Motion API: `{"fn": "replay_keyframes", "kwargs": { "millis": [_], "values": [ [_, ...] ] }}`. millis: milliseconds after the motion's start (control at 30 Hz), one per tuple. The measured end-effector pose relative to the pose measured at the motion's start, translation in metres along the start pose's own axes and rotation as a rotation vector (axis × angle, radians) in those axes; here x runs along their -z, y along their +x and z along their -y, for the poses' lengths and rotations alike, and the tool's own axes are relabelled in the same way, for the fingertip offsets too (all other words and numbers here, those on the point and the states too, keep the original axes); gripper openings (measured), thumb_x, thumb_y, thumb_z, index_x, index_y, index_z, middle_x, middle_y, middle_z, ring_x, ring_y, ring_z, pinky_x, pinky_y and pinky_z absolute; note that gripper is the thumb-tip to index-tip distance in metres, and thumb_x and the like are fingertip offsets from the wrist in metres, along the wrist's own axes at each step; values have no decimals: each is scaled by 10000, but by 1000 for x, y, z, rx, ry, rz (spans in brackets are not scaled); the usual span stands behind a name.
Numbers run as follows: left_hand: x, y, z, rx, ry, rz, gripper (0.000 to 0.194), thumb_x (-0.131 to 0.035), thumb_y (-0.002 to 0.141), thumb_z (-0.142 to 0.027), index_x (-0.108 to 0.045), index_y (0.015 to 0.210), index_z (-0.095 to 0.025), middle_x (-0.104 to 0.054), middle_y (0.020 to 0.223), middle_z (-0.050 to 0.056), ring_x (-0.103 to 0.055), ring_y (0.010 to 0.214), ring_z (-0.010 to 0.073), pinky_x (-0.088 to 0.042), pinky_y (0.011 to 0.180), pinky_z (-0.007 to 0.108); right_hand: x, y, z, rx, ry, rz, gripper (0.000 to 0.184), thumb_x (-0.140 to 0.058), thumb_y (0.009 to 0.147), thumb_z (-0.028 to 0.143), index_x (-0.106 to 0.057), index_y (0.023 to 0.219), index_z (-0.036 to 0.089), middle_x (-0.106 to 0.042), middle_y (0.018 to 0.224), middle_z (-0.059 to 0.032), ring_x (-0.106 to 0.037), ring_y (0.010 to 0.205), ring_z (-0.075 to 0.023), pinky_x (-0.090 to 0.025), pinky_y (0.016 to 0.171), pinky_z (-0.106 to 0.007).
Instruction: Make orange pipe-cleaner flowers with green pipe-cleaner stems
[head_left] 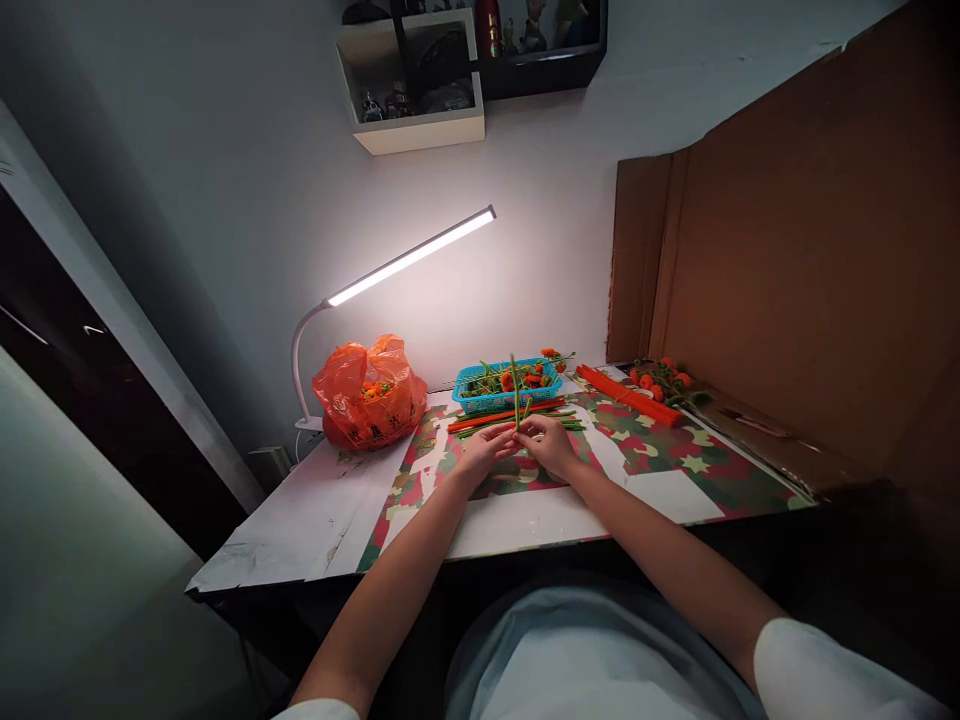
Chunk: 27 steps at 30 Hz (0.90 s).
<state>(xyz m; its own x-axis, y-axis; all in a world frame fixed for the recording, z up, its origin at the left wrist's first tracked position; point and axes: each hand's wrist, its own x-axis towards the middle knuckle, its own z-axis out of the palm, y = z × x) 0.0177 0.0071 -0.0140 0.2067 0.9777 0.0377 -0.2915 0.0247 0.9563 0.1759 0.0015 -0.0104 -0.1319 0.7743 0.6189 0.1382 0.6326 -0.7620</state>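
Above the table's middle, my left hand [486, 450] and my right hand [549, 445] meet with fingertips pinched together. Between them a green pipe cleaner [515, 385] stands nearly upright, with a shorter green piece sticking out beside it. Both hands appear closed on it; the exact grip is hidden by the fingers. Just beyond the hands lie loose orange and green pipe cleaners [461, 425] in a row. Behind these sits a blue plastic basket [487, 403] holding orange flower heads and green stems.
An orange plastic bag [349, 400] with orange and green pieces stands left, beside a lit clip-on lamp [412, 258]. Right of the basket lie a bundle of orange pipe cleaners [630, 396] and several orange flowers [660, 380]. A tall cardboard sheet [795, 260] borders the right; shelves [420, 135] hang above.
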Motion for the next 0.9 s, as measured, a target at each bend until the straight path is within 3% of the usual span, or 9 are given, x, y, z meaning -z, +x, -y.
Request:
{"fn": "replay_keyframes", "kwargs": {
  "millis": [233, 500, 667, 900],
  "values": [
    [-1, 0, 1, -50, 105, 17, 474, -877, 496, -357, -720, 874, -117, -715, 740, 46, -645, 637, 123, -516, 673, 255, -3, 3, -8, -85, 60, -35, 219, -677, 663, 393, -608, 670, 185, -635, 662, -27, -591, 567, -169, -466, 514, -274],
    [-2, -1, 2, -75, 172, 18, 490, -865, 523, -361, -722, 926, -122, -710, 747, 58, -639, 643, 130, -515, 665, 266, -2, 5, -18, -174, 156, -17, 290, -709, 635, 449, -636, 679, 172, -677, 686, -43, -643, 611, -188, -516, 549, -286],
    [-1, 1, 4, -115, 149, -22, 523, -871, 503, -351, -710, 951, -136, -723, 873, 72, -663, 723, 149, -527, 732, 288, 1, 10, -23, -185, 193, -5, 350, -613, 735, 513, -688, 749, 172, -695, 703, -56, -660, 655, -197, -534, 612, -307],
    [1, 3, 5, -155, 128, -15, 446, -857, 519, -338, -698, 880, -130, -727, 862, 76, -673, 772, 186, -519, 795, 333, 7, 13, -28, -179, 104, -113, 319, -642, 716, 413, -682, 928, 178, -700, 847, -71, -634, 687, -190, -509, 591, -295]
  ]
}}
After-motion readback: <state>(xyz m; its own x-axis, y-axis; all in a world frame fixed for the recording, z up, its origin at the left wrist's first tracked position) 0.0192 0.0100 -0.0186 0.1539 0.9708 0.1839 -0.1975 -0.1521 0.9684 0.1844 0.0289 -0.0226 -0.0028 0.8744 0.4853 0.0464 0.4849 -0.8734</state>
